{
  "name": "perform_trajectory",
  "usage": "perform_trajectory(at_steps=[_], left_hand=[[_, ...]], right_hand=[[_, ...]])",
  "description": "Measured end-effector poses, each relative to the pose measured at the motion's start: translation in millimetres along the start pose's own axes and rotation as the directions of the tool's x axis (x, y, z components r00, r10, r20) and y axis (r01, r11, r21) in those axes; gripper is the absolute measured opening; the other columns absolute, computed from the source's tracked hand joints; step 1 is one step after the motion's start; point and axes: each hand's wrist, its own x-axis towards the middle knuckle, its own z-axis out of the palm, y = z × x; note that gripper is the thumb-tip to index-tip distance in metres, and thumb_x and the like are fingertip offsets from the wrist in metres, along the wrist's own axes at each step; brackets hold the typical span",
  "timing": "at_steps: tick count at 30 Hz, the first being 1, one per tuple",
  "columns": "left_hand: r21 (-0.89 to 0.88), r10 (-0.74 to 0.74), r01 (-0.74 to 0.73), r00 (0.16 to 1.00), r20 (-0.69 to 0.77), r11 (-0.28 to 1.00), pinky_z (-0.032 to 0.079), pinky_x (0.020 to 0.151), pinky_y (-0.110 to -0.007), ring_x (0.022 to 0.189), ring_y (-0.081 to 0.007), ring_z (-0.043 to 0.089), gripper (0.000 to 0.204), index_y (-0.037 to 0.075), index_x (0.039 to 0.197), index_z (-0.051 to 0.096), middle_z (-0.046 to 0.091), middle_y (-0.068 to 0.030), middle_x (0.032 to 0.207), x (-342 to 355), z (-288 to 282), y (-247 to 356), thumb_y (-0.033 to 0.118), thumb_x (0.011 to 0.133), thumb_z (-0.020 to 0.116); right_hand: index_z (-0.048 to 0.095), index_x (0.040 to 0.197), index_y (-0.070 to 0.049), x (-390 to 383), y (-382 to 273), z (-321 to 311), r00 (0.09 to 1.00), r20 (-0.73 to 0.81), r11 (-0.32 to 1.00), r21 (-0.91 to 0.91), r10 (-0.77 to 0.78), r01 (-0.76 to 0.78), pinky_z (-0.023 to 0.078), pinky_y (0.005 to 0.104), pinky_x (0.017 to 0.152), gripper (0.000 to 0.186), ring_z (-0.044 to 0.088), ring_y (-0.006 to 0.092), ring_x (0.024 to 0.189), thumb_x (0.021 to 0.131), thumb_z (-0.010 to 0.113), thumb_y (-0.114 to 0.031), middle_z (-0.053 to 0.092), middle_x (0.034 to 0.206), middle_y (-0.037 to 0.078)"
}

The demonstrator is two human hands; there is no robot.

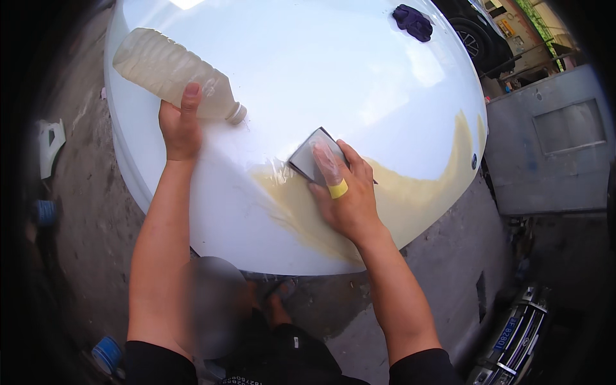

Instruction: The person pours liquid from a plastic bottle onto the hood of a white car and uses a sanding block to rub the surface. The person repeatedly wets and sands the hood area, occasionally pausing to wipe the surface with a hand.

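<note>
Head view looks straight down on a big white car panel (359, 70), glossy and domed, and both hands are busy on it. Left hand (180, 125) is wrapped around a clear plastic bottle (168, 72) of cloudy liquid, tipped on its side with the capped neck aimed toward the middle of the panel, thumb up along its flank. Right hand (350, 192) presses flat on a grey sanding block (312, 158), fingers spread over its top, a yellow band on one finger; the block sits on the wet surface just inside the panel's near edge, at the upper end of a yellowish-tan patch (410, 192) that curves along the near and right edges. To my eye this is wet sanding: it pays to keep the block flat, not up on a corner, the pressure even, and the spot under it wet so the abrasive doesn't drag dry. Bottle mouth and block are near each other but apart, bottle to the left and farther in, block close to the near rim. Off at the far right edge of the panel lies a crumpled dark purple cloth (413, 21), well away from both hands. Below, concrete ground (96, 244).
</note>
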Motion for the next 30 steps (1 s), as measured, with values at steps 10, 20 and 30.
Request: perform_trajectory(at_steps=[10, 20, 30], left_hand=[[-0.07, -0.073, 0.075, 0.997, 0.034, 0.995, 0.036, 0.108, -0.035, 0.123, -0.0196, 0.049, 0.065, -0.002, 0.137, 0.044, 0.051, -0.0089, 0.133, 1.6, -8.3, -0.5, 0.045, 0.096, 0.061], [-0.173, -0.093, 0.142, 0.96, 0.262, 0.975, 0.038, 0.106, -0.034, 0.121, -0.0188, 0.05, 0.06, 0.005, 0.137, 0.042, 0.053, -0.0059, 0.129, -35.5, 47.7, 10.6, 0.03, 0.091, 0.07], [-0.339, -0.148, 0.227, 0.959, 0.242, 0.913, 0.044, 0.103, -0.037, 0.115, -0.0216, 0.057, 0.05, 0.0, 0.132, 0.049, 0.059, -0.0095, 0.124, -45.0, 61.8, 1.1, 0.027, 0.093, 0.067]], right_hand=[[0.053, 0.137, -0.016, -105.6, -21.7, -11.9, 0.985, 0.111, 0.985, 0.097, 0.133, -0.144, 0.039, 0.0505, 0.1, 0.071, 0.045, 0.0398, 0.129, 0.071, 0.079, -0.007, 0.052, 0.142, 0.008], [0.05, 0.139, -0.016, -90.7, -5.2, -10.6, 0.995, 0.021, 0.992, 0.071, 0.1, -0.101, 0.039, 0.0521, 0.099, 0.071, 0.044, 0.0391, 0.13, 0.074, 0.078, -0.007, 0.053, 0.141, 0.007], [0.044, 0.145, -0.016, -14.8, 41.5, -12.7, 0.974, -0.133, 0.983, 0.028, 0.186, -0.184, 0.038, 0.0505, 0.101, 0.074, 0.045, 0.0383, 0.128, 0.078, 0.075, -0.01, 0.059, 0.13, 0.008]])
